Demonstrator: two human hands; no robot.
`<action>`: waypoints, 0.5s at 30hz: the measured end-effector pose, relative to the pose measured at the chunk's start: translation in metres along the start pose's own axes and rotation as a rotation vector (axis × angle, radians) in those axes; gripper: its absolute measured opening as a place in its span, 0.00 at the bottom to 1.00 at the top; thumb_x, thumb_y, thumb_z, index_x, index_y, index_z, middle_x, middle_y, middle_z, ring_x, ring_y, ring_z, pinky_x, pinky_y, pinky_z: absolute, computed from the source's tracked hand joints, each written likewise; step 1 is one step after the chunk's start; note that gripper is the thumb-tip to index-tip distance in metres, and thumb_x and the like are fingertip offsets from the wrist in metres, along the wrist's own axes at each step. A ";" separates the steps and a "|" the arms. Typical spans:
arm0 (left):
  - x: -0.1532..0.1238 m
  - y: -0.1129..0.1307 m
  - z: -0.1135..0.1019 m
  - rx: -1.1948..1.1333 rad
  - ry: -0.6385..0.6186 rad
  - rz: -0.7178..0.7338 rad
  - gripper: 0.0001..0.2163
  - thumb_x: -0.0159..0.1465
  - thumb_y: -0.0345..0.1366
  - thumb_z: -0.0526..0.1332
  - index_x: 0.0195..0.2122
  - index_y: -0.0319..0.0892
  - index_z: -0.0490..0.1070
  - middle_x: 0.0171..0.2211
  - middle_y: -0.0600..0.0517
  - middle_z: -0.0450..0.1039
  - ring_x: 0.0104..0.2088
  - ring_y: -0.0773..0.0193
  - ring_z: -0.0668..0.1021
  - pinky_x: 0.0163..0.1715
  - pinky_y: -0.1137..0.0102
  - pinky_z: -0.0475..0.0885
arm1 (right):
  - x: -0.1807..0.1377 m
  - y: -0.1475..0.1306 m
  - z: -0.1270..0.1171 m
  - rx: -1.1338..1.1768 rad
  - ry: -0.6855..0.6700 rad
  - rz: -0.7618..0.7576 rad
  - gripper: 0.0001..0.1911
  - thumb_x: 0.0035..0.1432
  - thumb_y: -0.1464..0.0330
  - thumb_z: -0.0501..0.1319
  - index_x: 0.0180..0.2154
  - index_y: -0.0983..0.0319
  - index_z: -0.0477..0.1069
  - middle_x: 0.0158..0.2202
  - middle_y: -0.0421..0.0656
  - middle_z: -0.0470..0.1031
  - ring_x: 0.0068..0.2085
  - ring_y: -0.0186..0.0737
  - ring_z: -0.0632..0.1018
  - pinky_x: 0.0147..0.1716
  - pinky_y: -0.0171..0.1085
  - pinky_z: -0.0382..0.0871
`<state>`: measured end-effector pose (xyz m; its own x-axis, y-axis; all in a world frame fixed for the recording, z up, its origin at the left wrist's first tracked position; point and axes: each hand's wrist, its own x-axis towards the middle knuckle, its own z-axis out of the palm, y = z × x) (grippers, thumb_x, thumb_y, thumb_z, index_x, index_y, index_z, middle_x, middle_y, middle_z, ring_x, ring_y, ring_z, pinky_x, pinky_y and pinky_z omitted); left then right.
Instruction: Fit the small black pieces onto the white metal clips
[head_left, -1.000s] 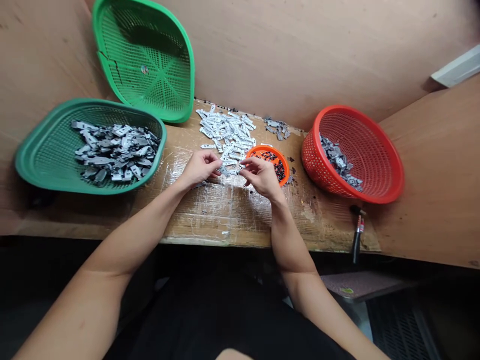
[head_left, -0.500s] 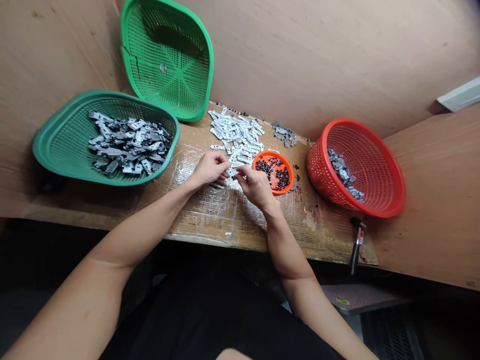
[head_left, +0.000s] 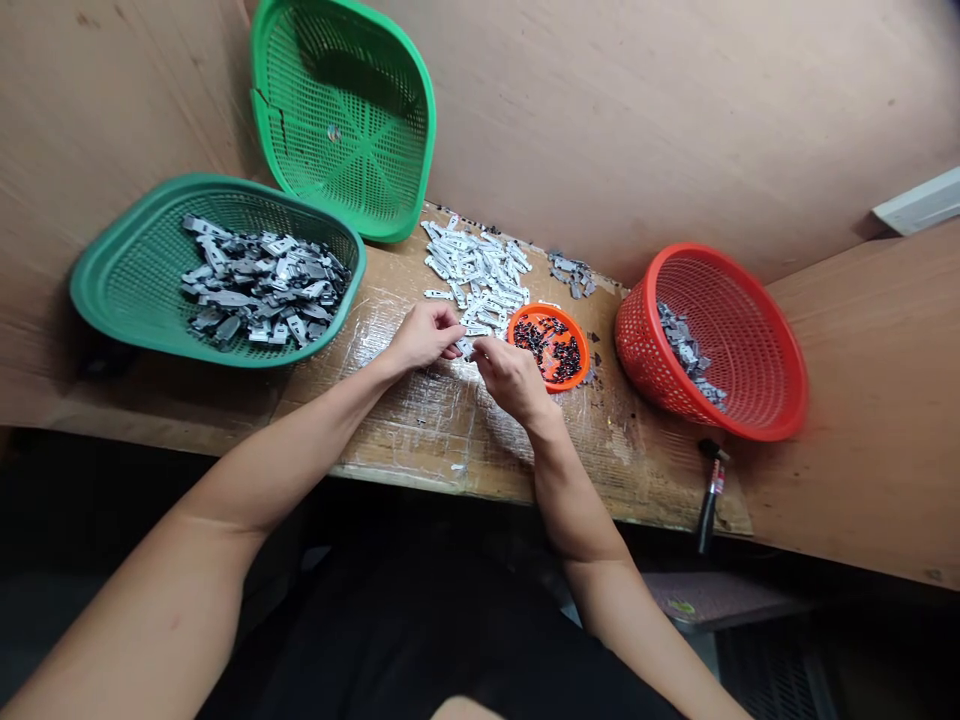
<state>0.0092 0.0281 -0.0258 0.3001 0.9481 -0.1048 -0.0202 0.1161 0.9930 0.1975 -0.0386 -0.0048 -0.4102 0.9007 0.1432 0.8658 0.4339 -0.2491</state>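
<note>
My left hand (head_left: 426, 337) pinches a small silver metal plate (head_left: 465, 349) between thumb and fingers, above the front of the table. Close against the plate's right end is my right hand (head_left: 513, 378), its thumb and forefinger pressed together; whatever is between them is too small to make out. Just beyond both hands spreads a pile of flat silver metal plates (head_left: 480, 262). Beside my right hand stands a shallow orange dish (head_left: 578, 371) holding many small dark parts (head_left: 564, 356).
A dark green basket (head_left: 112, 270) of assembled metal pieces is at left, a bright green basket (head_left: 360, 150) leaning behind it. On the right, a red basket (head_left: 757, 330) contains grey pieces. A hammer (head_left: 707, 500) overhangs the front edge. Grey plates (head_left: 572, 273) lie near the back wall.
The view has shifted slightly. Both hands stay close together over the same spot, with the right fingers still at the plate's end.
</note>
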 end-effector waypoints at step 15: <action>-0.005 0.010 -0.005 -0.062 -0.103 0.065 0.10 0.66 0.24 0.67 0.29 0.40 0.71 0.26 0.56 0.73 0.25 0.67 0.82 0.26 0.72 0.81 | 0.004 0.013 0.009 0.895 0.132 0.242 0.10 0.64 0.60 0.68 0.36 0.58 0.72 0.27 0.38 0.76 0.28 0.40 0.82 0.29 0.38 0.73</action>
